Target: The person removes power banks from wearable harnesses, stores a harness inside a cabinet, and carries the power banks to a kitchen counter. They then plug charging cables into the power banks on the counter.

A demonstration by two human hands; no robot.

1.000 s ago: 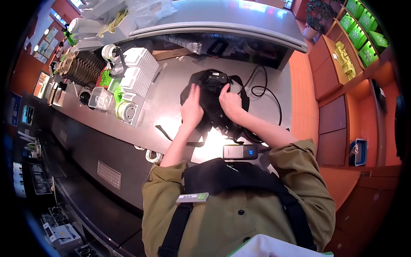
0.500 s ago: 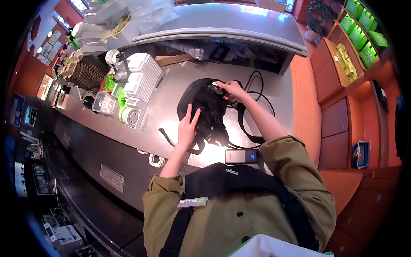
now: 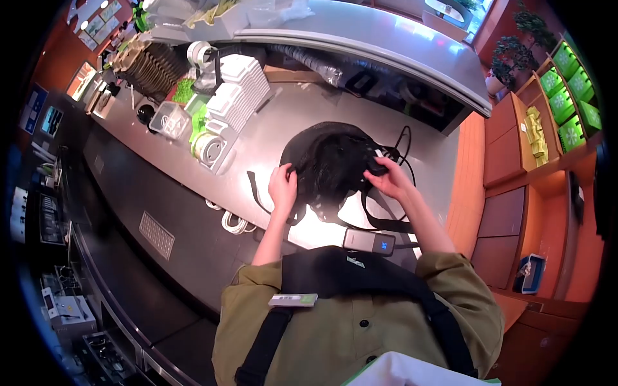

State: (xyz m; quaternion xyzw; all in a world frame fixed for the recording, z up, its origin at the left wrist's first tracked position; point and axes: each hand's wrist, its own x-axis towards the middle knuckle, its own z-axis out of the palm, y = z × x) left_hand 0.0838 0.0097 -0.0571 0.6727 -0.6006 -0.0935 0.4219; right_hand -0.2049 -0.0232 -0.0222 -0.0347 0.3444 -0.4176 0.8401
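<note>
A black fabric item with loose straps (image 3: 328, 161), like a soft bag or cap, lies on the metal counter (image 3: 257, 151). At its left edge, my left hand (image 3: 282, 188) has its fingers closed on the black fabric. On the opposite side my right hand (image 3: 391, 180) pinches a small dark part at the item's edge, beside a white tag; I cannot make out exactly what that part is. A black strap (image 3: 380, 222) hangs in a loop below my right hand. Near my body lies a power bank (image 3: 368, 242) with a lit blue display and a cable plugged into its right end.
White stacked lids or trays (image 3: 241, 90) stand at the left with tape rolls (image 3: 209, 149) and a clear container (image 3: 169, 120). Brown cup carriers (image 3: 145, 64) are farther back. A raised metal shelf (image 3: 360, 35) spans the rear. Black cables (image 3: 404, 145) lie right of the fabric item.
My left hand has gone from spread fingers on top of the fabric to gripping its left edge. My right hand has moved down along the right edge. The fabric looks spread wider; the view has shifted.
</note>
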